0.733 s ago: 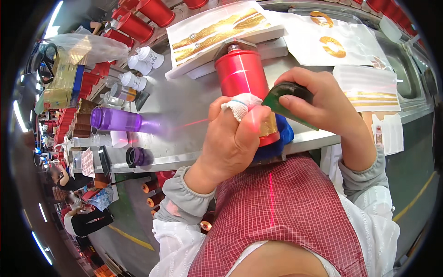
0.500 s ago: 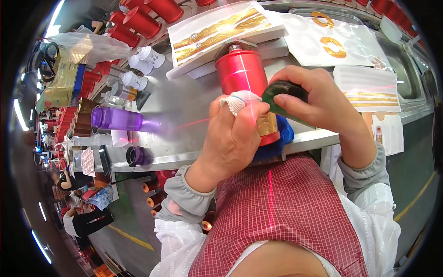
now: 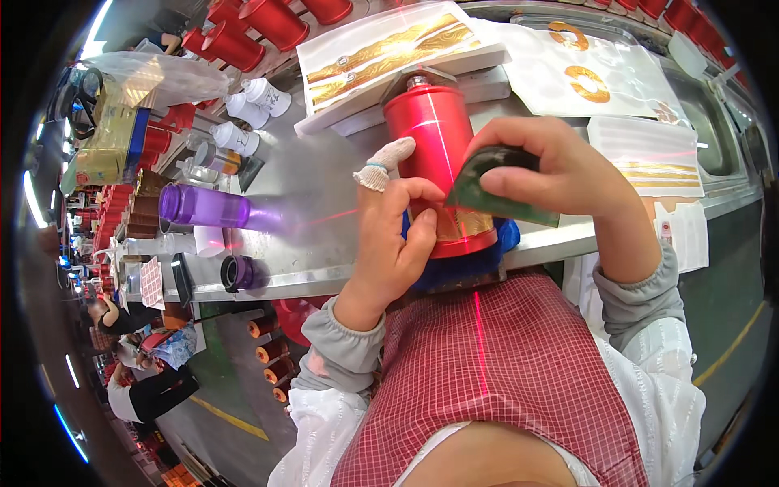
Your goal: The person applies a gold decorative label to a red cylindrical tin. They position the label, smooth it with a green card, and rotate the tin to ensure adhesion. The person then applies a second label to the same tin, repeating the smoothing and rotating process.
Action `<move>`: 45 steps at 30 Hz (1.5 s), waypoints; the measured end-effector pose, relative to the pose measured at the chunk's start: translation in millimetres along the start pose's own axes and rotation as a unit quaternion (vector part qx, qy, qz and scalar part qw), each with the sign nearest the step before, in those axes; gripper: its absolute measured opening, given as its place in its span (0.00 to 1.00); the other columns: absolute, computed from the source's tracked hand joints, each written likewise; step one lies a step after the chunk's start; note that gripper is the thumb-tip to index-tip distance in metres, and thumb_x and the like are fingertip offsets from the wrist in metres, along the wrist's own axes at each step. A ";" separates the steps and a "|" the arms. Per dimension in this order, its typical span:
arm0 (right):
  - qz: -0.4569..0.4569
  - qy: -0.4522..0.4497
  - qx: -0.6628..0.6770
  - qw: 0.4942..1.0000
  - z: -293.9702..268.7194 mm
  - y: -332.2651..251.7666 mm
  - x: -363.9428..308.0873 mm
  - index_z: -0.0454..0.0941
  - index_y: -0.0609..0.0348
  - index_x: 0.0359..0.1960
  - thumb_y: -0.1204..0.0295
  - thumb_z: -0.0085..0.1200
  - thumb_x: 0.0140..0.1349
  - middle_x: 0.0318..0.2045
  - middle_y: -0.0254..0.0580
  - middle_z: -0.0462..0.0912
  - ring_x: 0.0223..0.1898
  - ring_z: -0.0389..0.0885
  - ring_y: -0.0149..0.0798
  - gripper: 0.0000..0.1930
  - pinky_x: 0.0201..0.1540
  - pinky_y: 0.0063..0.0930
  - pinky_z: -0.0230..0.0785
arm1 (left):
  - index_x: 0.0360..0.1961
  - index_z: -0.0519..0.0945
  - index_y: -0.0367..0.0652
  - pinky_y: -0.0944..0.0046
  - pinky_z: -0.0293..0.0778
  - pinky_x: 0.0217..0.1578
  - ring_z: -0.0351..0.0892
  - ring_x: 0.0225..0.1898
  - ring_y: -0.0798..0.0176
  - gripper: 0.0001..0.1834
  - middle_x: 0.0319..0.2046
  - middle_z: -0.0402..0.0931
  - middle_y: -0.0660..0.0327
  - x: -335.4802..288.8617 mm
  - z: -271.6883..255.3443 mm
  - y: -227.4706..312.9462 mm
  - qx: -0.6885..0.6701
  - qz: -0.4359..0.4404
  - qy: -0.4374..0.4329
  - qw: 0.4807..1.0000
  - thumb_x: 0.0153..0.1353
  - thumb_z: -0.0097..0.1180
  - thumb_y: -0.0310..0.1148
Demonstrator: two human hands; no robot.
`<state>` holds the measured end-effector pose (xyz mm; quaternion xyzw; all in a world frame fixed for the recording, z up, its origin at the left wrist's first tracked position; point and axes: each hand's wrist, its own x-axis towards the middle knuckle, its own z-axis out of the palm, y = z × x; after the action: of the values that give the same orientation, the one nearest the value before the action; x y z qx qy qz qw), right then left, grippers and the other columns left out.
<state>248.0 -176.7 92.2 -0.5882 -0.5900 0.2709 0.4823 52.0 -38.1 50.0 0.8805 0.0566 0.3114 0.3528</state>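
Observation:
A glossy red bottle (image 3: 428, 122) with a narrow silvery neck lies tilted, its base toward me on a blue cloth (image 3: 507, 235). Gold patterned decoration (image 3: 473, 221) covers its lower side. My right hand (image 3: 560, 166) grips a dark green flat scraper (image 3: 507, 193), whose edge meets the bottle's side. Bent fingers of my left hand (image 3: 388, 235) press on the bottle's left side near the gold, thumb and a finger slightly apart. A white knitted finger cover (image 3: 388, 162) sits on its raised index finger. The scraper hides part of the decoration.
Behind the bottle stands a white box with gold-patterned sheets (image 3: 389, 53). White sheets with gold rings (image 3: 586, 84) lie at right, before a metal sink (image 3: 714, 130). A purple bottle (image 3: 203, 207) and white cups (image 3: 235, 140) occupy the left. Other people (image 3: 150, 390) work farther left.
My left hand has loosened from its closed grip, its covered index finger lifting up and left. The scraper has shifted slightly left and tilted against the bottle.

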 end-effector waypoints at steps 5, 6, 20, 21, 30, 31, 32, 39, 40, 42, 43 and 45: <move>-0.027 0.128 -0.046 0.990 14.5 -2.4 -21.5 0.77 0.64 0.46 0.85 0.45 0.63 0.56 0.48 0.75 0.49 0.78 0.36 0.12 0.49 0.27 0.72 | 0.37 0.75 0.38 0.64 0.74 0.44 0.73 0.53 0.59 0.09 0.65 0.56 0.45 -9.6 8.2 -6.6 -0.190 -0.069 0.012 0.979 0.57 0.47 0.17; -0.050 0.120 -0.091 0.987 22.2 0.0 -25.1 0.77 0.63 0.44 0.84 0.49 0.59 0.56 0.52 0.73 0.51 0.76 0.43 0.11 0.51 0.32 0.71 | 0.37 0.74 0.38 0.66 0.75 0.42 0.75 0.51 0.61 0.09 0.66 0.55 0.45 -10.5 11.2 -6.2 -0.233 -0.080 0.016 0.969 0.57 0.47 0.17; -0.028 0.166 -0.318 0.933 78.0 -18.4 -7.7 0.74 0.63 0.24 0.65 0.71 0.45 0.53 0.63 0.69 0.55 0.66 0.63 0.18 0.57 0.51 0.60 | 0.64 0.63 0.33 0.49 0.50 0.68 0.54 0.70 0.43 0.33 0.67 0.55 0.41 -47.4 26.2 -12.7 -0.238 -0.086 0.070 0.965 0.56 0.57 0.24; -0.029 0.169 -0.316 0.933 78.7 -17.5 -6.8 0.74 0.62 0.24 0.66 0.71 0.46 0.53 0.62 0.70 0.55 0.66 0.62 0.17 0.57 0.51 0.60 | 0.66 0.60 0.32 0.49 0.50 0.68 0.53 0.70 0.41 0.36 0.68 0.54 0.39 -49.2 23.8 -4.5 -0.169 -0.066 0.060 0.982 0.55 0.58 0.25; -0.041 0.183 -0.272 0.944 83.9 -14.2 -3.2 0.76 0.59 0.24 0.76 0.67 0.49 0.52 0.53 0.71 0.54 0.66 0.58 0.09 0.57 0.48 0.59 | 0.72 0.47 0.30 0.48 0.50 0.68 0.50 0.71 0.35 0.48 0.70 0.47 0.35 -55.8 33.7 -7.8 0.016 -0.007 0.040 0.999 0.63 0.59 0.46; -0.044 0.185 -0.270 0.944 83.9 -13.9 -3.1 0.76 0.59 0.24 0.76 0.66 0.49 0.52 0.53 0.71 0.54 0.66 0.57 0.08 0.57 0.48 0.59 | 0.72 0.48 0.30 0.48 0.51 0.68 0.50 0.71 0.35 0.48 0.70 0.47 0.35 -55.7 33.9 -7.6 0.019 -0.005 0.041 0.999 0.63 0.59 0.46; -0.048 0.187 -0.266 0.944 83.8 -13.1 -2.8 0.76 0.59 0.24 0.76 0.66 0.49 0.52 0.52 0.72 0.54 0.66 0.57 0.08 0.57 0.48 0.59 | 0.72 0.48 0.30 0.48 0.51 0.68 0.51 0.71 0.34 0.48 0.70 0.48 0.35 -55.6 33.9 -7.4 0.023 -0.004 0.043 0.999 0.63 0.58 0.47; -0.052 0.181 -0.251 0.950 78.4 -11.9 -4.0 0.77 0.61 0.24 0.77 0.63 0.51 0.50 0.52 0.73 0.54 0.67 0.55 0.06 0.58 0.45 0.58 | 0.71 0.49 0.29 0.47 0.52 0.67 0.52 0.70 0.34 0.47 0.70 0.49 0.35 -54.0 35.4 -6.5 0.039 0.002 0.044 0.998 0.64 0.58 0.47; -0.053 0.181 -0.252 0.949 77.3 -11.5 -4.5 0.78 0.61 0.25 0.76 0.63 0.52 0.50 0.52 0.73 0.54 0.68 0.55 0.05 0.58 0.45 0.58 | 0.71 0.48 0.29 0.47 0.53 0.67 0.52 0.70 0.34 0.47 0.70 0.49 0.35 -53.8 35.6 -6.4 0.046 0.004 0.045 0.998 0.64 0.58 0.47; -0.042 0.184 -0.249 0.950 73.6 -8.9 -6.7 0.78 0.61 0.25 0.75 0.62 0.53 0.50 0.52 0.73 0.54 0.68 0.55 0.05 0.58 0.45 0.59 | 0.72 0.48 0.29 0.47 0.53 0.67 0.53 0.70 0.34 0.48 0.69 0.49 0.35 -53.3 35.9 -6.3 0.059 0.011 0.046 0.997 0.63 0.58 0.47; -0.030 0.188 -0.243 0.951 70.8 -4.3 -10.1 0.78 0.62 0.25 0.74 0.62 0.54 0.50 0.52 0.73 0.54 0.68 0.55 0.05 0.58 0.45 0.60 | 0.71 0.50 0.28 0.45 0.52 0.67 0.54 0.69 0.34 0.47 0.68 0.51 0.34 -53.7 36.4 -5.8 0.049 0.003 0.053 0.997 0.63 0.59 0.47; 0.001 0.197 -0.216 0.956 62.6 3.9 -20.6 0.79 0.62 0.29 0.72 0.62 0.56 0.51 0.53 0.73 0.56 0.69 0.55 0.07 0.58 0.44 0.62 | 0.68 0.54 0.25 0.41 0.48 0.68 0.57 0.67 0.32 0.46 0.66 0.55 0.33 -54.9 37.6 -5.4 0.029 -0.011 0.065 0.997 0.61 0.60 0.47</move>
<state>190.8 -180.3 59.3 -0.7209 -0.5267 0.0160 0.4501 30.9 -73.6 -2.4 0.8676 0.0985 0.3623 0.3261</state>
